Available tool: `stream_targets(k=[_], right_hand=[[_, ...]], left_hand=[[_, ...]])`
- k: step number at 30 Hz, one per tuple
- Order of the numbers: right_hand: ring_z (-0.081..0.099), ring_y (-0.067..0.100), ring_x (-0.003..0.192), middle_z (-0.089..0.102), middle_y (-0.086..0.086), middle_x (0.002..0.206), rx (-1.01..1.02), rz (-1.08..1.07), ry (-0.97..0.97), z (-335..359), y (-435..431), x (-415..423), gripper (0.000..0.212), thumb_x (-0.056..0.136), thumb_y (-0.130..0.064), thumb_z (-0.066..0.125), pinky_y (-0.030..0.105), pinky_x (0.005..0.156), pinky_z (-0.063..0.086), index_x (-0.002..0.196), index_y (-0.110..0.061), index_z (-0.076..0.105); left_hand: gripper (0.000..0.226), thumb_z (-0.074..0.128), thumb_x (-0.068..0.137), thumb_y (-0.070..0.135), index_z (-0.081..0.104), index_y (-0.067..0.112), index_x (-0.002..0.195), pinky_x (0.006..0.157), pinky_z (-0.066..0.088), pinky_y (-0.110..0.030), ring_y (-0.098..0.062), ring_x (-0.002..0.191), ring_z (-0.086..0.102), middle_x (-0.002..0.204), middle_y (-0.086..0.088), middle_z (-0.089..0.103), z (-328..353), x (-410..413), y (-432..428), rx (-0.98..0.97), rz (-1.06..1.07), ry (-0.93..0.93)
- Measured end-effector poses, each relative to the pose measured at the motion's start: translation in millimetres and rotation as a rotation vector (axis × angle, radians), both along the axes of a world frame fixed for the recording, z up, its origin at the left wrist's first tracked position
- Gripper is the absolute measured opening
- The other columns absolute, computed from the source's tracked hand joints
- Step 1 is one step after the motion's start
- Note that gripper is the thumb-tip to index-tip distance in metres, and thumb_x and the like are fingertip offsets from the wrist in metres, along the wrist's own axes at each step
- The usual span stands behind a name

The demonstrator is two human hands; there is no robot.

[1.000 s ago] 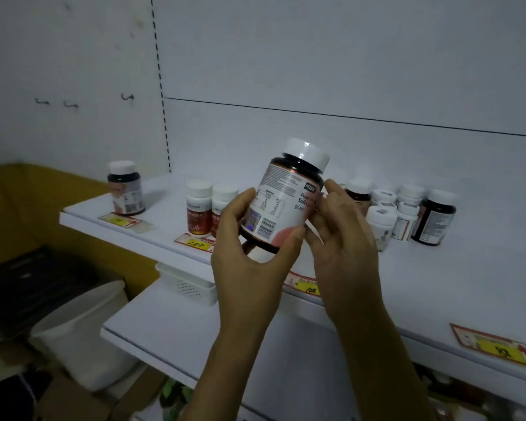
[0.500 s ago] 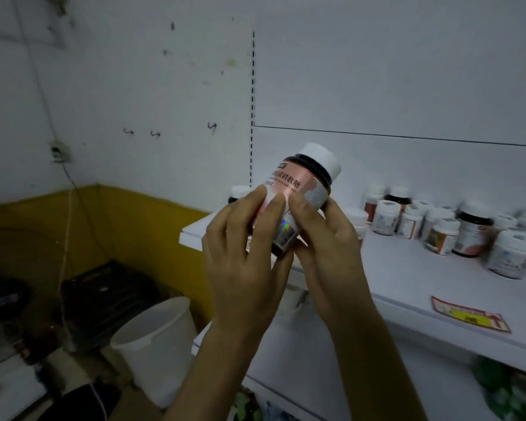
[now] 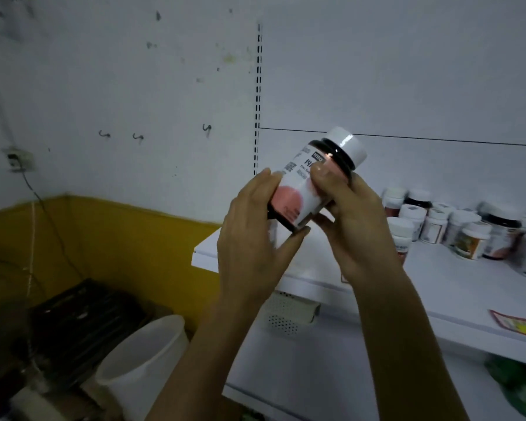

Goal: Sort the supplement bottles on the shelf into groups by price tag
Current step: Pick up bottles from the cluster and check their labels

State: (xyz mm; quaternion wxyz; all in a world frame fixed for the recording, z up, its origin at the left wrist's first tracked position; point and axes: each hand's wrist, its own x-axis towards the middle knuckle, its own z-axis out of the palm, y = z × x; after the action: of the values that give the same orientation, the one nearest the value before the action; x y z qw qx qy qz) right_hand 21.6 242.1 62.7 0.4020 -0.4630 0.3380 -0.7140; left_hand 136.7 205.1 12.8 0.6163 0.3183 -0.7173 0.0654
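Head view: we see the left hand (image 3: 249, 247) and right hand (image 3: 354, 229) both gripping the tilted bottle (image 3: 301, 189) above the shelf (image 3: 444, 287).

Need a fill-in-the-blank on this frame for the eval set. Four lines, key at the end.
1. The left hand and right hand together hold one dark bottle with a ____ cap.
2. That bottle is not upright but ____, cap pointing up and right.
3. The other bottles stand on the shelf to the ____ of the hands.
4. A red-edged price tag with a ____ patch lies at the shelf's front edge.

Missing words: white; tilted; right; yellow
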Motion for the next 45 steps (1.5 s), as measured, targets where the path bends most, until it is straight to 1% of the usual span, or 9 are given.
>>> stream_targets(k=[4,10,15,19,24,30,33,38,45], right_hand=[[0.064,0.012,0.104,0.066,-0.002,0.113,-0.054,-0.23,0.049,11,-41,-18,0.046,0.08,-0.017,0.069,0.034,0.089,0.054,0.123,-0.018,0.054],[0.055,0.012,0.108,0.055,-0.002,0.125,0.034,-0.412,0.132,-12,-105,-29,0.061,0.079,-0.009,0.07,0.028,0.086,0.049,0.131,-0.021,0.04],[0.057,0.008,0.098,0.054,-0.003,0.117,0.158,-0.37,0.216,-53,-144,-37,0.059,0.08,-0.005,0.069,0.023,0.075,0.048,0.13,-0.019,0.041],[0.057,0.003,0.094,0.056,-0.006,0.112,0.16,-0.342,0.345,-86,-152,-42,0.054,0.079,-0.001,0.068,0.014,0.064,0.052,0.125,-0.019,0.045],[0.057,0.013,0.112,0.059,-0.002,0.121,0.181,-0.354,0.42,-115,-151,-38,0.061,0.078,0.001,0.069,0.027,0.089,0.054,0.129,-0.023,0.046],[0.053,0.006,0.101,0.048,-0.012,0.116,0.347,-0.541,0.565,-120,-145,-15,0.093,0.07,-0.014,0.081,0.016,0.08,0.047,0.144,-0.026,0.026],[0.055,0.011,0.099,0.051,-0.007,0.114,0.39,-0.65,0.588,-118,-144,-3,0.087,0.069,-0.014,0.08,0.022,0.081,0.048,0.139,-0.022,0.029],[0.06,0.009,0.098,0.058,-0.008,0.113,0.41,-0.647,0.617,-121,-141,7,0.077,0.069,-0.013,0.079,0.013,0.074,0.047,0.134,-0.023,0.038],[0.063,0.012,0.104,0.062,0.0,0.119,0.419,-0.6,0.605,-126,-136,1,0.072,0.073,-0.013,0.078,0.035,0.091,0.053,0.133,-0.022,0.04]], left_hand=[[0.085,0.056,0.073,0.062,0.021,0.029,0.143,0.099,0.032,-0.012,-0.01,0.132,0.037,0.147,0.006,0.033,5,7,-43,0.237,-0.134,0.103],[0.09,0.067,0.07,0.054,0.02,0.03,0.144,0.103,0.04,-0.036,-0.011,0.126,0.041,0.146,0.005,0.037,-19,28,-109,0.586,-0.15,0.123],[0.092,0.078,0.07,0.033,0.023,0.027,0.143,0.102,0.037,-0.035,-0.016,0.13,0.04,0.146,0.002,0.039,-47,18,-147,0.765,-0.223,0.022],[0.082,0.082,0.064,0.026,0.037,0.021,0.133,0.092,0.043,-0.026,-0.012,0.113,0.049,0.128,0.006,0.05,-56,7,-168,0.766,-0.329,-0.018],[0.08,0.084,0.061,0.027,0.041,0.024,0.128,0.097,0.048,-0.044,-0.019,0.118,0.052,0.127,0.001,0.054,-69,9,-191,0.751,-0.427,-0.021],[0.104,0.084,0.062,0.017,0.02,0.021,0.144,0.106,0.041,-0.039,-0.017,0.13,0.043,0.141,0.001,0.044,-78,18,-197,0.725,-0.553,-0.085],[0.111,0.083,0.064,0.023,0.01,0.023,0.148,0.106,0.04,-0.046,-0.022,0.132,0.042,0.144,-0.003,0.043,-81,20,-197,0.769,-0.546,-0.109],[0.099,0.082,0.063,0.033,0.025,0.024,0.143,0.103,0.043,-0.046,-0.02,0.127,0.047,0.14,0.001,0.047,-87,23,-202,0.75,-0.571,-0.12],[0.095,0.082,0.065,0.032,0.026,0.024,0.141,0.103,0.043,-0.046,-0.02,0.127,0.046,0.139,0.002,0.047,-96,19,-210,0.695,-0.573,-0.115]])
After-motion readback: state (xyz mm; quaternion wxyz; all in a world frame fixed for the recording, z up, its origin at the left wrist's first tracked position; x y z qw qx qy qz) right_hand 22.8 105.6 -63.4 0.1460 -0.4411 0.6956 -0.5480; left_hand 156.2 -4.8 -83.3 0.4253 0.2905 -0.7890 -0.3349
